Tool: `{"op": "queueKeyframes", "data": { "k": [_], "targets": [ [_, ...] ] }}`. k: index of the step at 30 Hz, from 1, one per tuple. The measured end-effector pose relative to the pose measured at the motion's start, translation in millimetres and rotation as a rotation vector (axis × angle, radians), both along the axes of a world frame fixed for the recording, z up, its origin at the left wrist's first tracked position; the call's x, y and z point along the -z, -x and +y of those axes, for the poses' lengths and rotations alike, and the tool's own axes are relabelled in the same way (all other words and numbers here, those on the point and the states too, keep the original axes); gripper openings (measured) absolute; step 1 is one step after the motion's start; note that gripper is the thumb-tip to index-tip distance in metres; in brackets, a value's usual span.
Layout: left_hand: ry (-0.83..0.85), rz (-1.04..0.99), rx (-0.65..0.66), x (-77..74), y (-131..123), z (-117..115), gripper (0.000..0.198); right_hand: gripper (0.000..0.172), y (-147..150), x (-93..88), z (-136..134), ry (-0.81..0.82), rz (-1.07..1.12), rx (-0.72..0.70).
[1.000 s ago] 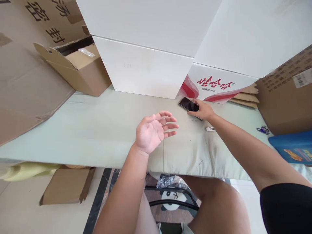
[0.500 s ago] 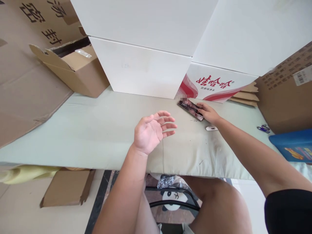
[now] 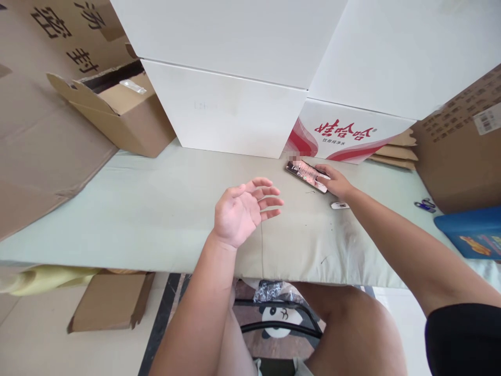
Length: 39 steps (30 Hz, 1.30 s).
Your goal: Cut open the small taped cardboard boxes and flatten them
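Note:
A smartphone [image 3: 304, 174] with a lit screen lies on the cloth-covered table, close to the printed white carton. My right hand [image 3: 332, 181] is at its right end, the thumb on the screen and the fingers along the far edge. Just below that hand is a small white object [image 3: 338, 206], partly covered by my wrist. My left hand [image 3: 245, 211] hovers over the middle of the table, palm turned up and sideways, fingers spread and slightly curled. It holds nothing and is apart from the phone.
White cartons [image 3: 230, 109] stand along the back, beside a printed carton [image 3: 344, 133]. An open brown box [image 3: 133, 120] is at left. To the right are small scissors-like blue items [image 3: 425, 205] and a blue package [image 3: 469, 232]. Flattened cardboard [image 3: 109, 300] lies below the table edge.
The phone's screen has switched from a dark picture to a brighter page with lines on it. Both hands have stayed almost in place.

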<state>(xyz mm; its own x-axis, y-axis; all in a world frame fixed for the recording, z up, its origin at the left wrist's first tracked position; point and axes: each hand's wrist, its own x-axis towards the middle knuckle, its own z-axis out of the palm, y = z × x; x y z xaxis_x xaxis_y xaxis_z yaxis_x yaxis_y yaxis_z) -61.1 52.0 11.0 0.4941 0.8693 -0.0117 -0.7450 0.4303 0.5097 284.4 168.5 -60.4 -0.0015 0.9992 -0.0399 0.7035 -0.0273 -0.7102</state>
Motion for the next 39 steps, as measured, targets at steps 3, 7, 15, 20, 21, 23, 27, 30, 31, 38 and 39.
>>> {"op": "queueKeyframes", "data": {
  "k": [3, 7, 15, 20, 21, 23, 27, 30, 31, 38, 39],
  "targets": [
    [-0.005, -0.003, 0.003, 0.0, 0, 0, 0.037, 0.049, -1, 1.6, 1, -0.004, -0.038, -0.010],
    [-0.012, -0.008, 0.000, 0.3, 0, 0, 0.037, 0.047, 2, -2.8, 5, -0.030, -0.137, -0.025],
    [-0.005, 0.008, -0.016, 0.1, 0, 0, 0.038, 0.049, 56, -33.2, 23, -0.185, -0.434, -0.266],
    [0.001, 0.011, -0.027, -0.2, 3, 0, 0.037, 0.048, 78, -30.4, 26, -0.176, -0.614, -0.351],
    [-0.001, 0.008, -0.026, -0.1, 4, 0, 0.037, 0.048, 77, -29.2, 25, -0.180, -0.620, -0.353],
    [-0.006, 0.002, -0.027, -0.1, 7, 1, 0.038, 0.048, 71, -27.5, 22, -0.195, -0.623, -0.365],
    [-0.001, -0.006, -0.040, -1.0, 9, 1, 0.040, 0.048, 52, -27.2, 14, -0.222, -0.588, -0.341],
    [0.004, 0.001, -0.044, -2.3, 8, 0, 0.040, 0.052, 37, -25.6, 9, -0.235, -0.522, -0.233],
    [0.005, 0.005, -0.046, -2.6, 7, 0, 0.040, 0.053, 33, -24.6, 8, -0.236, -0.509, -0.208],
    [0.018, 0.022, -0.051, -3.1, 3, 1, 0.038, 0.049, 23, -20.4, -1, -0.212, -0.455, -0.179],
    [0.019, 0.022, -0.052, -3.1, 2, 1, 0.038, 0.048, 22, -20.4, -2, -0.207, -0.441, -0.170]
  ]
}}
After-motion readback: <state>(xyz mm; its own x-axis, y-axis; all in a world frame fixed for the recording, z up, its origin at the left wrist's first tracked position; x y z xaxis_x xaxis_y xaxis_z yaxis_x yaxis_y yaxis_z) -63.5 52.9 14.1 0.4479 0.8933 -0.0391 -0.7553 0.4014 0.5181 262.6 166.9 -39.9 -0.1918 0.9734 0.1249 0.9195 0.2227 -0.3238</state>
